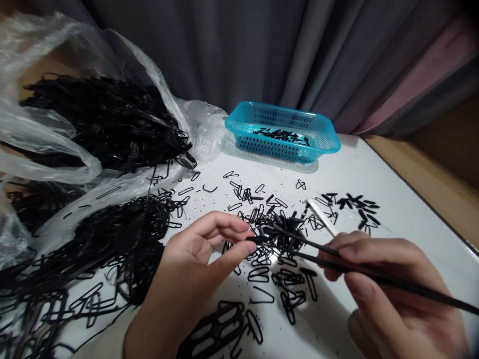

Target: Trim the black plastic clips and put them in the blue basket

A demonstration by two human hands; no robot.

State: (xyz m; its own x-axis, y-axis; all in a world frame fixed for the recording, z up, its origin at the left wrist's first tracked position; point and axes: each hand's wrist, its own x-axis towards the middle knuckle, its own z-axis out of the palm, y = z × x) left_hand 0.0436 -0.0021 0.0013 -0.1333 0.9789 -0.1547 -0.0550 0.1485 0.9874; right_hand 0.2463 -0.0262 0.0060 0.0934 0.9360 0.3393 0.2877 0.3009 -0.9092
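Observation:
My left hand (198, 264), at centre, has thumb and fingertips pinched on a small black piece (256, 240). My right hand (396, 284) grips long, thin black tweezers (377, 279). Their tips point left toward the left fingertips, over a heap of small black pieces (286, 232); contact with the pinched piece is unclear. Just beyond the right fingers lies a white flat stick (322, 217), its near end hidden behind them. Thin black loops (259, 274) lie scattered around the heap. A small group of solid black pieces (357, 202) sits farther right.
A blue perforated basket (284, 152) with small black pieces inside stands at the back. At left, a clear plastic bag (71, 172) bulges with black strips (101, 119). More tangled strips (123, 239) spread below it. A slotted black frame (217, 331) lies at the near edge. Grey curtains (239, 50) hang behind the white table (396, 199).

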